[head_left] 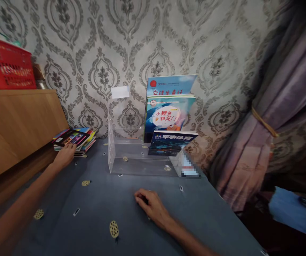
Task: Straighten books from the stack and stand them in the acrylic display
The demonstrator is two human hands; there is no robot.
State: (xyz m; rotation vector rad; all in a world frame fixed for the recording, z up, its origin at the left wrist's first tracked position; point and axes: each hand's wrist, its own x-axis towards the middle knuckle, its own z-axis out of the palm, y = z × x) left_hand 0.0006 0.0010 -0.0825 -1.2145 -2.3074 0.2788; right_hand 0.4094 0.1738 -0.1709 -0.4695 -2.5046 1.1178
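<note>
My left hand reaches to a pile of books at the left. Its fingers are closed on the near edge of a dark-covered book on top; the thumb is partly hidden. My right hand rests on the tablecloth in a loose curl, holding nothing. Beyond it stands a clear stepped book rack. On the rack's right side lean a light-blue book, a teal book in front of it, and a dark-blue book on a lower step. The rack's left part shows bare clear plastic.
A grey-blue patterned cloth covers the table. A wooden cabinet with a red basket on it borders the left side. Patterned wallpaper rises behind the rack. At the right hang tied curtains, with blue fabric below.
</note>
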